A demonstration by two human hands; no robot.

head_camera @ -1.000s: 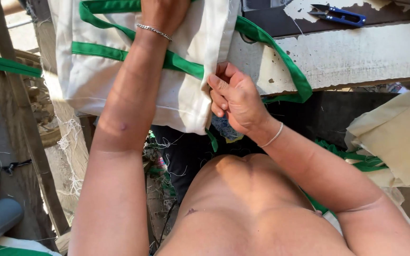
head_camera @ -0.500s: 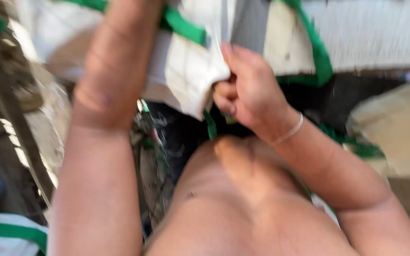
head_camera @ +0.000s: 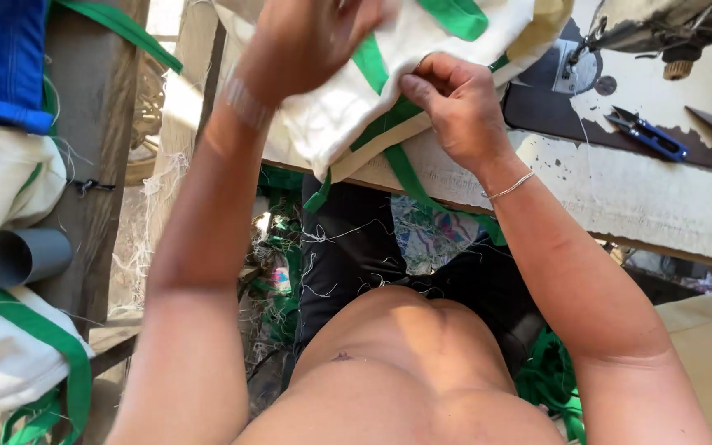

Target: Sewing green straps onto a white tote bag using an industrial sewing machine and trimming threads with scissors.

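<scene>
— Sunlit and rough, that workplace: what is the surface like?

— Worn white paint, chipped and flaking, over a wooden desk (head_camera: 644, 210) whose near edge shows bare board. At the far right sits the base of a sewing machine (head_camera: 661, 29), its metal plate set on a dark panel, and near it lie small thread snips (head_camera: 646, 133) with blue handles.

— And the cloth?

— A cream fabric bag (head_camera: 348, 115), coarse-woven and limp, trimmed with bright green webbing strap (head_camera: 385, 124). It hangs bunched over the desk's near edge at the top middle, held up between both hands.

— How do the hands sit?

— The left hand (head_camera: 306, 41) is closed around a fistful of the cream cloth, a thin bracelet at the wrist. The right hand (head_camera: 455, 103) has fingers pressed together, pinching the bag's edge where the green strap crosses; it wears a fine chain too.

— What lies below?

— Loose white threads and green strap offcuts tangled on the ground under the desk. To the left, more cream bags with green trim (head_camera: 10, 330) are piled beside a grey plastic pipe (head_camera: 30, 255), a weathered wooden post, and blue cloth (head_camera: 2, 62) at the far corner.
</scene>
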